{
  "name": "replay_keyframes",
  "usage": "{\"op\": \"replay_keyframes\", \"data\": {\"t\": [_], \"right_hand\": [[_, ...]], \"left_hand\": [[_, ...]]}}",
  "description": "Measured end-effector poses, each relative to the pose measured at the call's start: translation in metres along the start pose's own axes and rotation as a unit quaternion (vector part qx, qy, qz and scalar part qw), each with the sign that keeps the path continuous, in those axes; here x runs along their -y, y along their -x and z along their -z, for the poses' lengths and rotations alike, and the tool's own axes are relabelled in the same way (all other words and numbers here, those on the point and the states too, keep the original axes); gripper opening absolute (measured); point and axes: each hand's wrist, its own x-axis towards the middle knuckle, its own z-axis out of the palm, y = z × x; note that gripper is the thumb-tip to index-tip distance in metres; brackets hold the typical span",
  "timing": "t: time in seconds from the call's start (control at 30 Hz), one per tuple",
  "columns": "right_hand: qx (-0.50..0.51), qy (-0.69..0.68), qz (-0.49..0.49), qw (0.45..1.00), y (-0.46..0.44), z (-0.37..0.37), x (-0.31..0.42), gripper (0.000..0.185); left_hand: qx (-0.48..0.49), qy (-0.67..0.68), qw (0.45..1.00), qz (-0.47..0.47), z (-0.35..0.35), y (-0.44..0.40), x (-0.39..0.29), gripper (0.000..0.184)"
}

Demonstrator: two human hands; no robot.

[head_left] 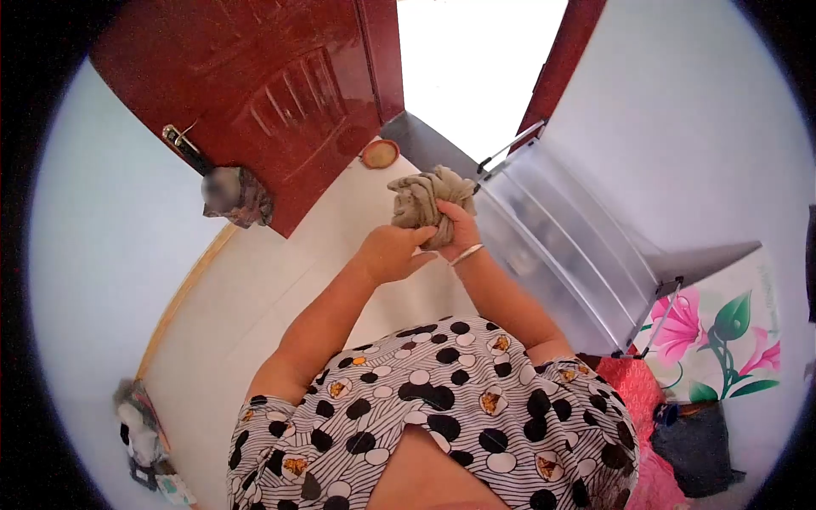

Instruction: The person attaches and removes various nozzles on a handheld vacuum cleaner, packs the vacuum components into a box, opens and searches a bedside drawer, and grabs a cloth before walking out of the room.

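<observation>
A crumpled grey-brown cloth (425,200) is bunched up in front of me at arm's length, above the pale floor. My right hand (459,231) grips its right side, thumb laid over the folds, and a light bangle (467,253) circles that wrist. From the lower left, my left hand (391,252) closes on the bottom of the cloth. Its fingers are partly hidden, with the thumb and fingertips close to the right hand. The kind of cloth item cannot be made out from the folds.
A dark red door (280,93) stands open beside a bright doorway (476,68). A round reddish dish (380,154) lies on the floor near it. To the right are a translucent panelled rack (552,246), a flower-printed panel (722,331) and dark folded fabric (695,446).
</observation>
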Motion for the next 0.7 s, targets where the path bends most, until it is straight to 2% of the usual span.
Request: {"op": "replay_keyframes", "data": {"t": [0.07, 0.1, 0.17, 0.2, 0.27, 0.33, 0.4, 0.47, 0.53, 0.57, 0.6, 0.63, 0.67, 0.7], "right_hand": [[-0.034, 0.023, 0.016, 0.999, -0.012, 0.014, 0.011, 0.041], [-0.024, 0.064, 0.062, 0.996, -0.017, 0.013, 0.016, 0.042], [-0.02, 0.115, 0.104, 0.988, -0.02, 0.006, 0.039, 0.043], [-0.028, 0.141, 0.135, 0.98, -0.019, 0.004, 0.051, 0.044], [-0.008, 0.139, 0.133, 0.981, -0.027, -0.001, 0.061, 0.046], [-0.051, 0.204, 0.153, 0.966, -0.039, -0.003, 0.059, 0.048], [-0.043, 0.207, 0.158, 0.965, -0.047, -0.001, 0.057, 0.054], [-0.086, 0.265, 0.129, 0.952, -0.07, 0.013, 0.051, 0.053], [-0.064, 0.269, 0.142, 0.951, -0.101, 0.008, 0.052, 0.049], [-0.084, 0.233, 0.101, 0.964, -0.111, 0.002, 0.053, 0.047], [-0.099, 0.194, 0.06, 0.974, -0.111, 0.0, 0.06, 0.044], [-0.084, 0.155, 0.057, 0.983, -0.116, -0.001, 0.065, 0.038], [-0.081, 0.159, 0.062, 0.982, -0.123, -0.003, 0.069, 0.038], [-0.101, 0.138, 0.071, 0.983, -0.124, -0.001, 0.072, 0.036]], "left_hand": [[0.005, 0.016, 0.999, -0.029, 0.005, 0.002, 0.02, 0.037], [0.007, 0.022, 0.999, -0.033, 0.009, 0.0, 0.031, 0.037], [-0.001, 0.05, 0.998, 0.031, 0.008, -0.009, 0.046, 0.038], [-0.005, 0.049, 0.998, 0.027, 0.001, -0.016, 0.059, 0.038], [-0.067, 0.052, 0.996, 0.031, -0.015, -0.012, 0.107, 0.033], [-0.012, 0.071, 0.985, 0.157, -0.01, -0.001, 0.144, 0.029], [0.008, 0.081, 0.967, 0.24, -0.034, 0.031, 0.189, 0.032], [-0.002, 0.079, 0.959, 0.272, -0.061, 0.072, 0.24, 0.033], [-0.01, 0.088, 0.944, 0.317, -0.084, 0.114, 0.274, 0.032], [-0.017, 0.108, 0.932, 0.347, -0.101, 0.137, 0.293, 0.031], [0.015, 0.113, 0.9, 0.42, -0.109, 0.155, 0.286, 0.032], [0.044, 0.078, 0.901, 0.425, -0.144, 0.185, 0.304, 0.035], [0.003, 0.118, 0.899, 0.423, -0.16, 0.209, 0.309, 0.037], [-0.001, 0.126, 0.88, 0.459, -0.2, 0.232, 0.316, 0.032]]}}
